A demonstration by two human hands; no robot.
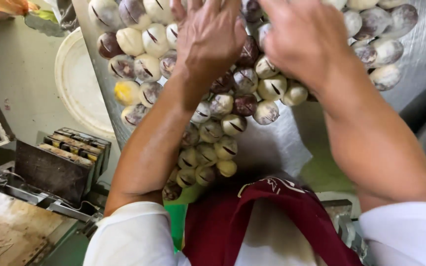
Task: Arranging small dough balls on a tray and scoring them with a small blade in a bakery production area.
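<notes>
No packages, labels, signs or screens are visible.

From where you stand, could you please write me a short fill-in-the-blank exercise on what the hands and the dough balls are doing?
1. Both hands, the left hand and the right hand, reach over a heap of slashed ____ balls.
2. The balls lie on a shiny ____ table.
3. Left of the table stands a round ____ bucket.
4. The person wears a dark ____ apron.

Missing words: dough; metal; white; red
</notes>
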